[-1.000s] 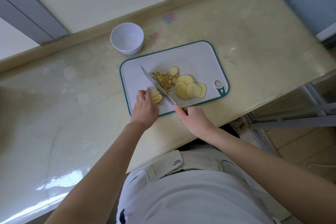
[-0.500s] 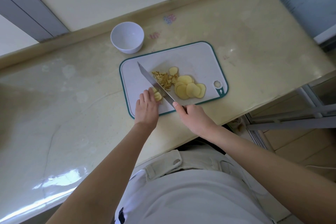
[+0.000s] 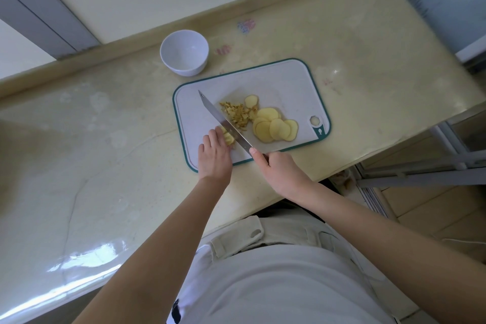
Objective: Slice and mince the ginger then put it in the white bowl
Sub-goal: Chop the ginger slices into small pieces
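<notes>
**Ginger on the board, knife at the stack**

Left hand [image 3: 214, 155]: fingers curled over a small ginger stack [image 3: 228, 137], grip closed on it. Right hand [image 3: 278, 168]: grip closed round the handle of the knife [image 3: 223, 121]. The long, narrow steel blade lies diagonally against the stack. Right of the blade is a rough heap of minced ginger [image 3: 236, 114], then smooth, pale round slices [image 3: 273, 126], overlapping. Cutting board [image 3: 289, 81]: white, teal rim, rounded corners, by the near edge of the glossy cream tabletop [image 3: 105, 139]. White bowl [image 3: 184, 52]: round, smooth, near the far edge.

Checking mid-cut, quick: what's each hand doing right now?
Left hand: fingers curled, holds the ginger.
Right hand: grips the knife.
</notes>
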### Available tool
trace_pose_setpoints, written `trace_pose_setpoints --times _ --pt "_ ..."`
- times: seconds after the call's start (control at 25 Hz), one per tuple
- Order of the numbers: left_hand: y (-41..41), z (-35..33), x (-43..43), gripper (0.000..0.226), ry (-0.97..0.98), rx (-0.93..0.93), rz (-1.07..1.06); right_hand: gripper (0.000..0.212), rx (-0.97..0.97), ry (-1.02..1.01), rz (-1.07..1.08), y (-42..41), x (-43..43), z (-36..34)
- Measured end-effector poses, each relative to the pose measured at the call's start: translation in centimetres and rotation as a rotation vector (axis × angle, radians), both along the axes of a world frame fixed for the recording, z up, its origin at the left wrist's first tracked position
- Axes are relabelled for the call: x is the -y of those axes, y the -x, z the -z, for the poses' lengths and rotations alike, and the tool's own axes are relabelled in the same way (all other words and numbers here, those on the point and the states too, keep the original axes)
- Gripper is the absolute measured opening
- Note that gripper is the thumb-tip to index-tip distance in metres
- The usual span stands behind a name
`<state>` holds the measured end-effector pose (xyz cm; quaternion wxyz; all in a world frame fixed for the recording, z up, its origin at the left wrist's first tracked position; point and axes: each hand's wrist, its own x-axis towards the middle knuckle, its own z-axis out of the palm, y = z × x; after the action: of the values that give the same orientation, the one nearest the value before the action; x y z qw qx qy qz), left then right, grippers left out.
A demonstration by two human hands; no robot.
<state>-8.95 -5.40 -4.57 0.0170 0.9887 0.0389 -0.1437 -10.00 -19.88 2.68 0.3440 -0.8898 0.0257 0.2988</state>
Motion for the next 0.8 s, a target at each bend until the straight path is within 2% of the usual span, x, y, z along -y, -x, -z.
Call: trace_pose_setpoints --times 0.32,0.52,0.8 --pt "0.1 0.0 0.1 0.05 0.007 -0.017 -0.029 0.06 -0.059 0.088 -0.036 -0.6 -0.5 0.2" --pt "0.1 -0.1 0.4 0.059 0.009 0.021 -0.011 0.045 -0.073 0.127 -0.108 -0.5 -1.2 -0.1" --pt "0.0 0.1 0.4 0.061 0.013 0.015 -0.014 0.053 -0.082 0.079 -0.12 -0.8 -1.2 0.6"
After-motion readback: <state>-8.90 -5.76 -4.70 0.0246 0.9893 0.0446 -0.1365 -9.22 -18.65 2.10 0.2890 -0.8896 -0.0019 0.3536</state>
